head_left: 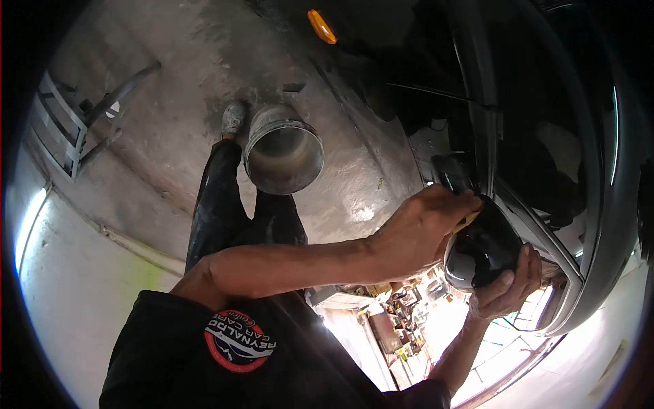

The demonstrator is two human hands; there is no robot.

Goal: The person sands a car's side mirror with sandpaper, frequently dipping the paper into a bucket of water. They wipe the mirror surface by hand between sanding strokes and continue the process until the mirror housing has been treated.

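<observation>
The black side mirror (485, 242) of a dark, glossy car (415, 61) is between my two hands. My left hand (432, 215) reaches across from the left, fingers bent over the mirror's upper edge. A small yellow pad (466, 221) is pinched under those fingers, against the mirror's housing; most of it is hidden by the hand. From below, my right hand (507, 286) grips the mirror's lower end, with the thumb on the near side and the fingers wrapped around the far side.
A grimy bucket (285, 160) stands on the concrete floor (347, 157) by my legs and shoe (234, 117). At the far left is a grey metal frame (71, 129) beside a pale wall (102, 273). Cluttered items (402, 317) lie beyond my arms in bright light.
</observation>
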